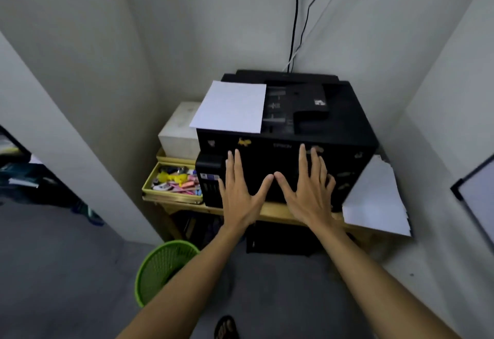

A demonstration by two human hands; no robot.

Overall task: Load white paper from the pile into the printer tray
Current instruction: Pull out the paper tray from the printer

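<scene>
Dim, flat indoor light; soft overall focus; wide-angle bending of walls away from the printer (288, 135); fingertips slightly motion-blurred.

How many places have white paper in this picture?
2. One white sheet lies on top of the black printer, at its left. A paper pile sits to the printer's right on the wooden table. More may be hidden.

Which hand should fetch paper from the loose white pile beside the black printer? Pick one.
Right. The right hand rests flat, empty, on the black printer front, nearest the loose white paper pile; the left hand sits farther away.
</scene>
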